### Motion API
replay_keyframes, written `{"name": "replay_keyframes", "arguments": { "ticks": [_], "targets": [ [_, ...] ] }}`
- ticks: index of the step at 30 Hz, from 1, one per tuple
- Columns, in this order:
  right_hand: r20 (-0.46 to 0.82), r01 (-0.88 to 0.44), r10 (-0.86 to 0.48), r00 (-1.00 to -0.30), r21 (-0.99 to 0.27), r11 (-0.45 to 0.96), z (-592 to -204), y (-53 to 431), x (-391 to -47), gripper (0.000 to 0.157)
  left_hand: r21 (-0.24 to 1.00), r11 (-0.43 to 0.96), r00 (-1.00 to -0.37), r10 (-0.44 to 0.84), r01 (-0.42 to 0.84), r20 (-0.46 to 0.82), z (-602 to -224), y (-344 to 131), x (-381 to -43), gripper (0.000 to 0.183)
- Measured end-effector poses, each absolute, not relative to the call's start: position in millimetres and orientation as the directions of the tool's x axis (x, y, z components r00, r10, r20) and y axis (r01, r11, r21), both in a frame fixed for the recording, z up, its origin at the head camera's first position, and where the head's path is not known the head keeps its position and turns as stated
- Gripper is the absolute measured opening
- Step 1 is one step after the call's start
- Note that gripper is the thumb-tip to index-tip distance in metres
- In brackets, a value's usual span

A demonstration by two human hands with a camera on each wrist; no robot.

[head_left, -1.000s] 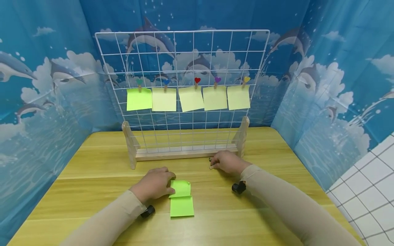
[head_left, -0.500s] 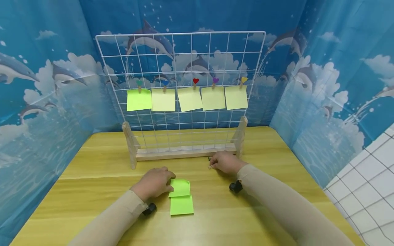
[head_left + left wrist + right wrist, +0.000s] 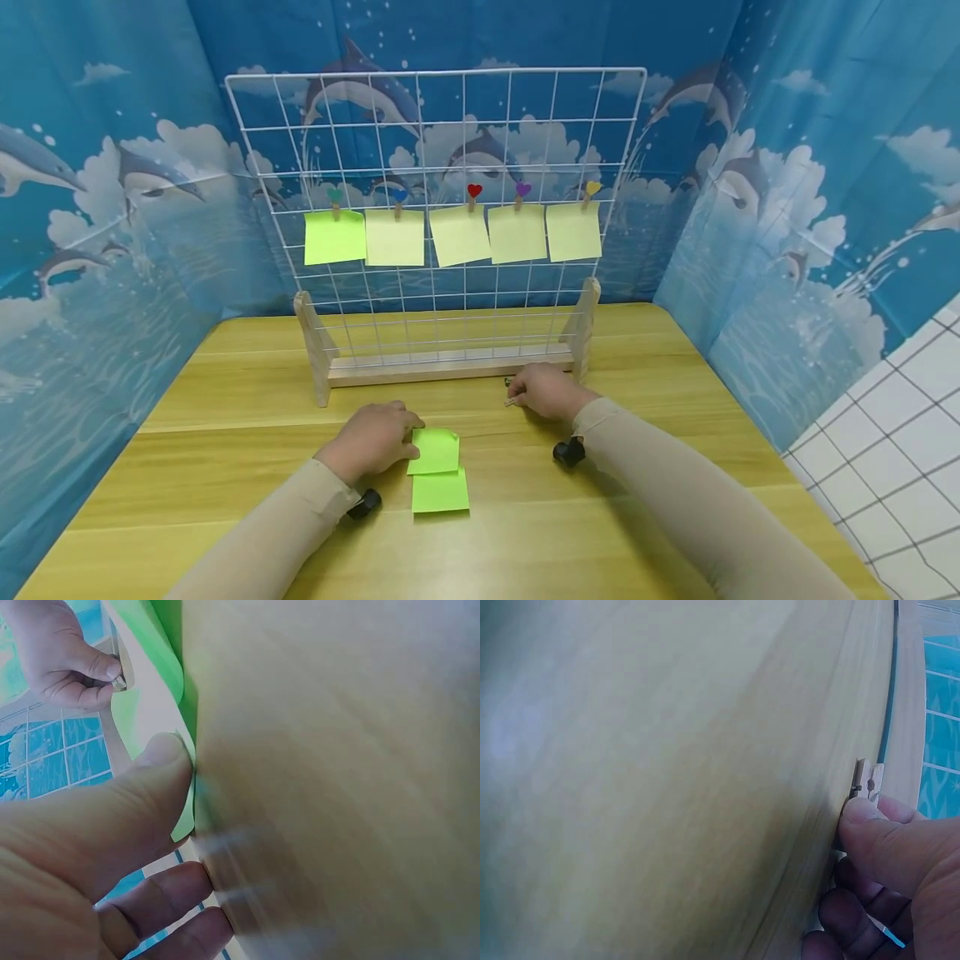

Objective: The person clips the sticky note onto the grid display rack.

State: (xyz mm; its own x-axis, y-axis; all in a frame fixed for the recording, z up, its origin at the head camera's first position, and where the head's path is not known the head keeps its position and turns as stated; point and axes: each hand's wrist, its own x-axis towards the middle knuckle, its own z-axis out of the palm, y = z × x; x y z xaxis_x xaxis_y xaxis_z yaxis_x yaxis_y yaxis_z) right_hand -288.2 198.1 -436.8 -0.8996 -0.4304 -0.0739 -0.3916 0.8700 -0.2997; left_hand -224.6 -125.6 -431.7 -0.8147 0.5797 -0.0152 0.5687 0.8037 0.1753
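Note:
In the head view my left hand point(image 3: 372, 439) pinches the left edge of the upper bright green sticky note point(image 3: 438, 452). The left wrist view shows the thumb point(image 3: 161, 761) over the note's edge, with the index finger mostly hidden. This note overlaps a lower green sticky note point(image 3: 440, 493) on the table. Near the rack's foot, my right hand point(image 3: 550, 392) holds a small wooden clothespin point(image 3: 867, 780) between thumb and fingers. A small dark piece point(image 3: 508, 381) shows beside the right fingertips; I cannot tell whether it belongs to the clothespin.
A white wire grid rack point(image 3: 465, 296) stands on a wooden base point(image 3: 450, 367) behind both hands. Several notes, one bright green point(image 3: 334, 237) and the others pale yellow point(image 3: 460, 237), hang from it by heart-topped clothespins. Dolphin-print curtains point(image 3: 787, 167) enclose the wooden table point(image 3: 247, 367).
Both hands stay nearly in place with the same hold. The whole scene shifts slightly in the head view as the camera moves.

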Motion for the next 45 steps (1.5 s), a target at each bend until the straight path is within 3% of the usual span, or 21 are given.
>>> {"name": "replay_keyframes", "arguments": {
  "ticks": [38, 45],
  "targets": [
    [-0.080, -0.349, -0.391, -0.917, -0.315, 0.882, -437.0, 197.0, -285.6, 0.009, 0.317, 0.834, -0.882, 0.471, 0.452, 0.021, -440.5, -122.8, -238.3, 0.016],
    [-0.073, -0.360, -0.399, -0.914, -0.308, 0.881, -436.8, 197.0, -283.5, 0.008, 0.488, 0.797, -0.904, 0.427, 0.357, -0.036, -432.5, -128.2, -241.5, 0.019]
  ]
}}
